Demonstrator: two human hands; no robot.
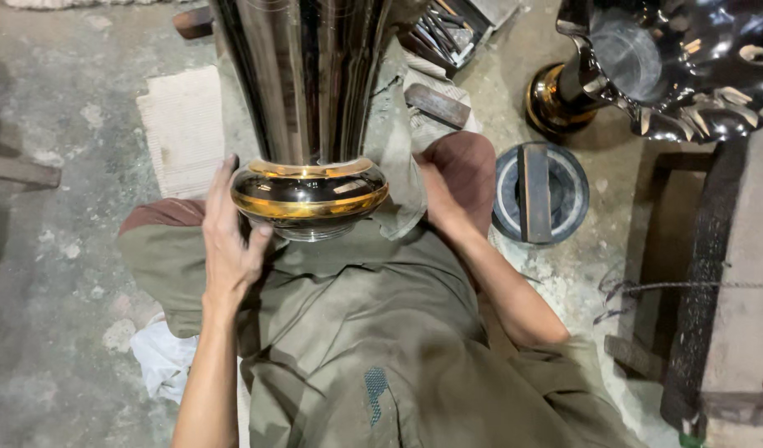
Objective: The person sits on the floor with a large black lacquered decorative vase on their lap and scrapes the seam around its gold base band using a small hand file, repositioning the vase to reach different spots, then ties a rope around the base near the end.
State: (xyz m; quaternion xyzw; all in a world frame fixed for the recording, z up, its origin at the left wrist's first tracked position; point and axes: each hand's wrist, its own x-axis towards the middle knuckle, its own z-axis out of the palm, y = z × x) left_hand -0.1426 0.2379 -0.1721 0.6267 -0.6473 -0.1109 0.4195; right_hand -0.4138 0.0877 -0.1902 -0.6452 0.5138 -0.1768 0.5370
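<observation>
While the tall polished metal vessel (pixel 308 99) lies across the lap, its rounded gold-banded end (pixel 309 199) points back toward the body and its long axis runs straight away up the frame, out of view at the top. My left hand (pixel 230 241) is spread flat against the left flank of that banded bulge, fingers open, pressing rather than gripping. My right hand (pixel 438 195) sits on the far side by the olive cloth (pixel 398 166); it is partly hidden, so I cannot tell whether it clasps the metal or only the cloth.

Risks, as I judge them: a slick mirror surface held by one open palm could roll sideways off the knees toward the concrete floor (pixel 58 274). The round black-and-grey block (pixel 537 192) and the second shiny piece (pixel 655 66) lie near on the right, so a slip that way could dent or scratch.
</observation>
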